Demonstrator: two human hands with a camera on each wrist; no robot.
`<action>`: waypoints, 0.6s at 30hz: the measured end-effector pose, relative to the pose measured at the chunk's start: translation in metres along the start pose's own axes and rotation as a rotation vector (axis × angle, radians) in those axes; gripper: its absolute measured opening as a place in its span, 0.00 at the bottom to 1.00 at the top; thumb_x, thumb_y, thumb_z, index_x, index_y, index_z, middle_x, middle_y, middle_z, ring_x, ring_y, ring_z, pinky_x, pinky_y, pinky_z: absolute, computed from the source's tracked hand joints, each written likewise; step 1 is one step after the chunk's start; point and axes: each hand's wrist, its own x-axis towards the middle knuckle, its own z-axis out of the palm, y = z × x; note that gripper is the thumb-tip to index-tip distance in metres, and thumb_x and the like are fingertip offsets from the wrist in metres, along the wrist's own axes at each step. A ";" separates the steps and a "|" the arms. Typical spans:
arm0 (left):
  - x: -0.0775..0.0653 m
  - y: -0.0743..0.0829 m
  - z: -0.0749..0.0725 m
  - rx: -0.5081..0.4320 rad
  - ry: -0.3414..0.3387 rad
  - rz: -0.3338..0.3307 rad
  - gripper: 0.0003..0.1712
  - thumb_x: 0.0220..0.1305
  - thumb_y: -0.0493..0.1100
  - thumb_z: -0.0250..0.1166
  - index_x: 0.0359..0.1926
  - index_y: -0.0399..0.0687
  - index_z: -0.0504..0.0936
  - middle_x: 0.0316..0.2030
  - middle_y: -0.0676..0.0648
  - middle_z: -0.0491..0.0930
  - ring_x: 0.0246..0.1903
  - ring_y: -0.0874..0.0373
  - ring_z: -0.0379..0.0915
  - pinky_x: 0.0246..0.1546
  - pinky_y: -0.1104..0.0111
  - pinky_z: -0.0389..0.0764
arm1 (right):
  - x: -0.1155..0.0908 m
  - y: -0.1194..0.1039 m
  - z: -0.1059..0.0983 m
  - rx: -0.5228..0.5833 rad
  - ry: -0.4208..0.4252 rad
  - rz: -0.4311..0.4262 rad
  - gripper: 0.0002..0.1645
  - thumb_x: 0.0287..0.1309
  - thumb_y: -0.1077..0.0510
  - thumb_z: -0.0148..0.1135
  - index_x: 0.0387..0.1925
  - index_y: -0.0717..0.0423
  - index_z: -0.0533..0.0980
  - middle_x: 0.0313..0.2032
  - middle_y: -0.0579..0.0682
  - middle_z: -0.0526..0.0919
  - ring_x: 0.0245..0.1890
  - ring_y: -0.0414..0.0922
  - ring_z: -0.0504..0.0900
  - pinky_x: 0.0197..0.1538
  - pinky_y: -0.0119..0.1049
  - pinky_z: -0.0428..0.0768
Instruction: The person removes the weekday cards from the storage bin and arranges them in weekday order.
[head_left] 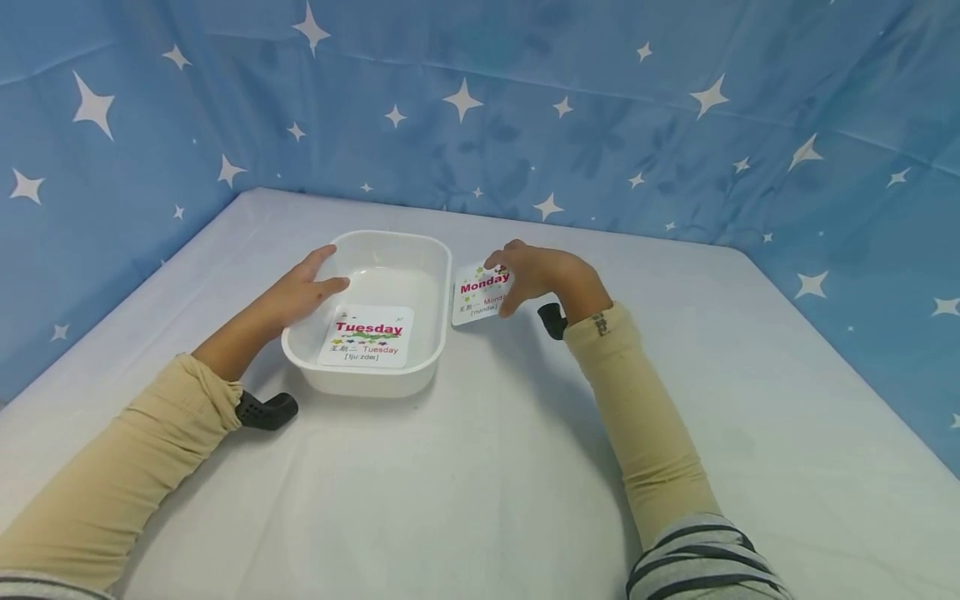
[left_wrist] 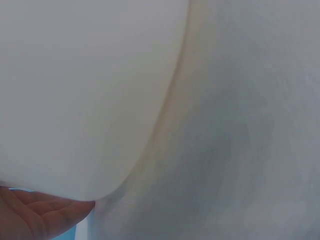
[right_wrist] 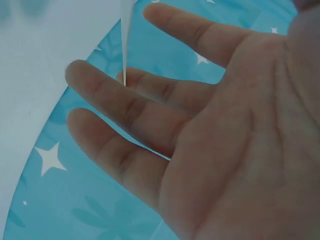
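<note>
A white plastic tray [head_left: 390,383] stands on the table, and inside it a card printed "Tuesday" [head_left: 367,340] lies face up near the front end. My left hand [head_left: 292,293] grips the tray's left rim, thumb over the inside; in the left wrist view, fingers [left_wrist: 62,217] show at the pale tray's edge [left_wrist: 90,125]. Just right of the tray, my right hand [head_left: 546,273] pinches a "Monday" card [head_left: 474,297] by its right side, tilted up and facing me. The right wrist view shows this card [right_wrist: 126,42] edge-on at the fingertips [right_wrist: 79,75].
A white cloth covers the table [head_left: 465,500]. Behind it hangs a blue curtain [head_left: 495,150] with white stars. Black wrist pieces [head_left: 267,411] sit below both sleeves, the left one close to the tray's front left corner.
</note>
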 end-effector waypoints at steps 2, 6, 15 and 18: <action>0.000 0.001 0.000 0.007 -0.001 0.003 0.41 0.68 0.51 0.45 0.71 0.51 0.31 0.71 0.38 0.31 0.69 0.37 0.30 0.64 0.40 0.43 | 0.002 0.001 0.001 -0.007 -0.019 0.016 0.46 0.44 0.51 0.69 0.65 0.41 0.59 0.65 0.48 0.55 0.58 0.47 0.61 0.61 0.51 0.64; -0.001 0.001 0.000 0.010 -0.004 0.001 0.41 0.68 0.52 0.46 0.71 0.50 0.31 0.71 0.38 0.31 0.69 0.37 0.30 0.64 0.40 0.43 | 0.005 0.002 0.005 -0.021 -0.053 0.064 0.46 0.43 0.48 0.68 0.65 0.38 0.58 0.64 0.46 0.56 0.58 0.46 0.61 0.62 0.51 0.63; -0.001 0.002 0.000 0.004 -0.003 -0.012 0.41 0.68 0.51 0.46 0.71 0.52 0.31 0.71 0.39 0.31 0.69 0.37 0.31 0.64 0.41 0.46 | 0.009 0.000 0.010 -0.025 -0.082 0.109 0.48 0.44 0.49 0.67 0.67 0.35 0.55 0.68 0.47 0.51 0.62 0.48 0.58 0.63 0.54 0.61; 0.000 0.003 0.000 -0.001 0.002 -0.010 0.41 0.68 0.49 0.46 0.71 0.52 0.31 0.71 0.39 0.31 0.69 0.37 0.31 0.64 0.40 0.45 | 0.012 0.000 0.011 -0.022 -0.084 0.124 0.49 0.44 0.49 0.67 0.67 0.34 0.53 0.70 0.47 0.48 0.64 0.48 0.56 0.63 0.54 0.60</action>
